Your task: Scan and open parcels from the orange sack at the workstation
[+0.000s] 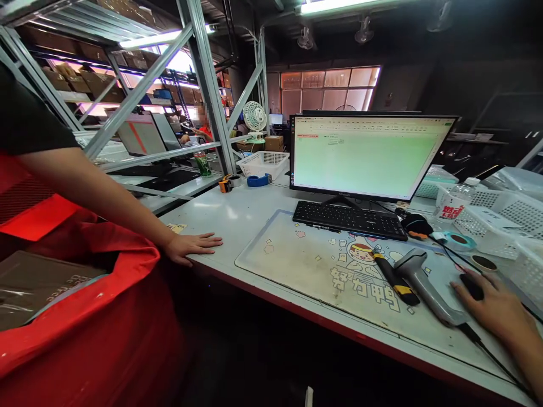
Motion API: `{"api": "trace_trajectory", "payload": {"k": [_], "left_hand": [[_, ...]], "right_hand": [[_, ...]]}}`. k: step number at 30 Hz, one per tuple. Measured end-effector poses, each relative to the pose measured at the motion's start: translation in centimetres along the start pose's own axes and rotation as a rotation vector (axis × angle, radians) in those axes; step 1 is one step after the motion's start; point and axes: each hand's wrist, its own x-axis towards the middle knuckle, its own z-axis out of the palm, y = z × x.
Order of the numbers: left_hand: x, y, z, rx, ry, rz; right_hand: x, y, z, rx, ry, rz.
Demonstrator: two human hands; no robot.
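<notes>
My right hand rests over a black computer mouse at the right edge of the desk mat, its fingers curved around it. Just left of it lies a grey barcode scanner with its cable running toward the lower right. A black-and-yellow box cutter lies alongside the scanner, on the printed desk mat. Behind these stand a black keyboard and a lit monitor showing a mostly pale green page. My left hand is out of view.
A co-worker's hand lies flat on the desk edge at left, above a red sack holding a brown packet. Blue tape and a white basket sit behind. A bottle and white baskets crowd the right.
</notes>
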Motion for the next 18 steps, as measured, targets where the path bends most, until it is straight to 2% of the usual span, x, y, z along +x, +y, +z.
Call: {"api": "trace_trajectory", "payload": {"k": [3, 7, 14, 18], "left_hand": [[0.2, 0.1, -0.1, 0.014, 0.017, -0.002], [0.0, 0.1, 0.0, 0.021, -0.013, -0.021], [-0.3, 0.0, 0.1, 0.069, -0.053, 0.001], [-0.3, 0.0, 0.0, 0.078, -0.051, 0.003]], "right_hand": [[-1.6, 1.3, 1.7, 0.034, 0.027, 0.027], [-1.9, 1.7, 2.1, 0.040, 0.016, 0.026], [-2.4, 3.4, 3.8, -0.011, -0.056, 0.149], [-2.7, 4.6, 4.5, -0.015, 0.003, 0.103]]}}
